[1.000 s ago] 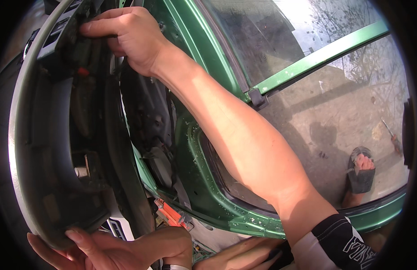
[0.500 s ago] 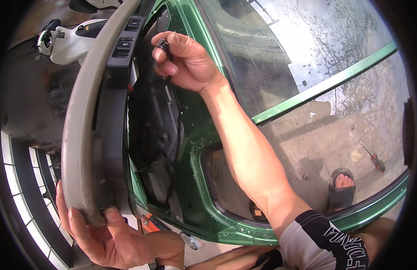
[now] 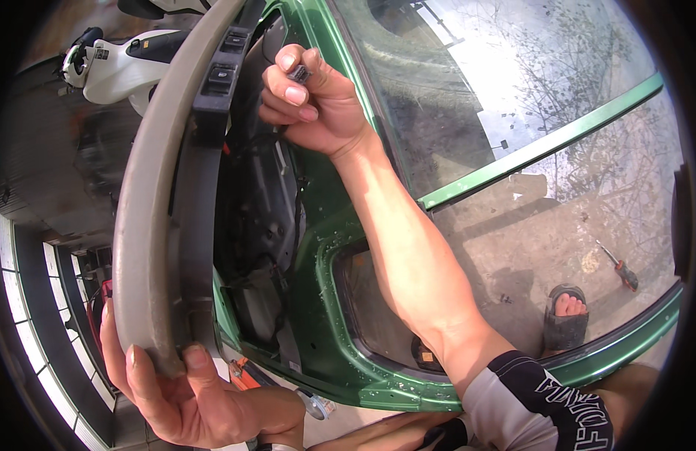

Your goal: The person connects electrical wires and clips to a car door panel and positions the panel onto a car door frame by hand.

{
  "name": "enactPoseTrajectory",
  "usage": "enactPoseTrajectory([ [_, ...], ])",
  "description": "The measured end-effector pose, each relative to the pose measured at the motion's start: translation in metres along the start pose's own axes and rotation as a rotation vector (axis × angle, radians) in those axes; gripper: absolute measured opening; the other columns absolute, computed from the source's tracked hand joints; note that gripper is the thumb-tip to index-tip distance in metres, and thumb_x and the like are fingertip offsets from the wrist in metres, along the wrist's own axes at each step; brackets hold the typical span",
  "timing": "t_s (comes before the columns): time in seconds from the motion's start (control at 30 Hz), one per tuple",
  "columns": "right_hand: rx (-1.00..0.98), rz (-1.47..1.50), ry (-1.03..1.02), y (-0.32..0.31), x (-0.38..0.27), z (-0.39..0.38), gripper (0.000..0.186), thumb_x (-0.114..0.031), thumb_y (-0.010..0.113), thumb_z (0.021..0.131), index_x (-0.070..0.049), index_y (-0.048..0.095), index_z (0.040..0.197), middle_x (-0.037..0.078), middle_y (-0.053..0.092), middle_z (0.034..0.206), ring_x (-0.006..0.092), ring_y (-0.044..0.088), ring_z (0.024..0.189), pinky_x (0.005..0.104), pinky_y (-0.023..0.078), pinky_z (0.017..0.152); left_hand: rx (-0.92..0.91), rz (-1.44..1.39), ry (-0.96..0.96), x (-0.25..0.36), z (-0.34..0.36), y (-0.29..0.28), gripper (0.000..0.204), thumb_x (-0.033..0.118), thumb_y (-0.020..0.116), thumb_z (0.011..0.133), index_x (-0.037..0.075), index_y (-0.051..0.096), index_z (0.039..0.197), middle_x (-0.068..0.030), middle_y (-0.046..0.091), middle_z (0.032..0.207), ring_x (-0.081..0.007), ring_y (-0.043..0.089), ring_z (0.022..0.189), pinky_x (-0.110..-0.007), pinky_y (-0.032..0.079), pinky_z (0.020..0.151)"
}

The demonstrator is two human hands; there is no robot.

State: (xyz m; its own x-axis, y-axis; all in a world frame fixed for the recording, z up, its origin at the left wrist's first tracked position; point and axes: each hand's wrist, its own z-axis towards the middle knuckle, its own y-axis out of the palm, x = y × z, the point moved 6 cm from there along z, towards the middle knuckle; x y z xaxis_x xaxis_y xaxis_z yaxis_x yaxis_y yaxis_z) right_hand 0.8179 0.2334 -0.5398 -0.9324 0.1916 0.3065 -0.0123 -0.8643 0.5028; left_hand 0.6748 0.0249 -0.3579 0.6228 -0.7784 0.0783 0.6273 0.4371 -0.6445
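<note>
My left hand point(image 3: 186, 398) grips the lower end of a car door panel point(image 3: 134, 218), its fingers behind and its thumb on the near edge. The panel is grey-beige with a black inner side and stands away from the green door point(image 3: 314, 286). Black window switches point(image 3: 220, 79) sit in its upper part. Between the thumb and fingertips of my right hand point(image 3: 314, 101) is a small black wire connector point(image 3: 299, 74), just right of the switches. A thin dark wire runs up from near these fingers. Behind the panel shows the door's dark open inside point(image 3: 254, 203).
A white scooter point(image 3: 126, 64) stands at the upper left. Through the door's window frame point(image 3: 543, 146) I see a screwdriver point(image 3: 618, 264) on the ground and a sandalled foot point(image 3: 566, 312). An orange object point(image 3: 250, 376) lies low behind my left hand.
My right hand has shifted slightly right with the connector and turned it. The panel has swung a little to the right at its top, still in my left hand.
</note>
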Motion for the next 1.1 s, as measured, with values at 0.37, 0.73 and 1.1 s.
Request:
enactPoseTrajectory([
  [0.37,0.136,0.053,-0.020,-0.005,-0.004,-0.004,0.030,-0.032,0.071,0.097,-0.012,0.069,0.118,0.000,0.059,0.088,0.0069,0.040,0.063,0.0222,0.034,0.058,-0.083,0.022,0.023,-0.003,0.000,-0.005,0.045,0.003,0.071,0.090,0.002,0.062,0.135,-0.0265,0.054,0.143,-0.0403,0.054,0.132,-0.054,0.051,0.106],
  [0.73,0.170,0.121,-0.007,0.002,-0.001,0.003,0.030,-0.037,0.068,0.097,-0.010,0.063,0.106,-0.001,0.057,0.087,0.0076,0.046,0.070,0.0226,0.036,0.063,-0.088,0.031,0.025,-0.002,-0.002,-0.005,0.045,0.004,0.072,0.090,0.003,0.063,0.134,-0.0241,0.055,0.143,-0.0386,0.055,0.132,-0.052,0.052,0.107],
  [1.1,0.181,-0.011,-0.123,0.009,-0.022,0.008,0.027,-0.034,0.070,0.097,-0.010,0.068,0.110,-0.001,0.057,0.086,0.0088,0.044,0.067,0.0228,0.035,0.060,-0.065,0.002,-0.010,-0.003,-0.003,-0.004,0.044,0.005,0.073,0.089,0.004,0.064,0.133,-0.0233,0.055,0.143,-0.0390,0.055,0.132,-0.053,0.050,0.109],
])
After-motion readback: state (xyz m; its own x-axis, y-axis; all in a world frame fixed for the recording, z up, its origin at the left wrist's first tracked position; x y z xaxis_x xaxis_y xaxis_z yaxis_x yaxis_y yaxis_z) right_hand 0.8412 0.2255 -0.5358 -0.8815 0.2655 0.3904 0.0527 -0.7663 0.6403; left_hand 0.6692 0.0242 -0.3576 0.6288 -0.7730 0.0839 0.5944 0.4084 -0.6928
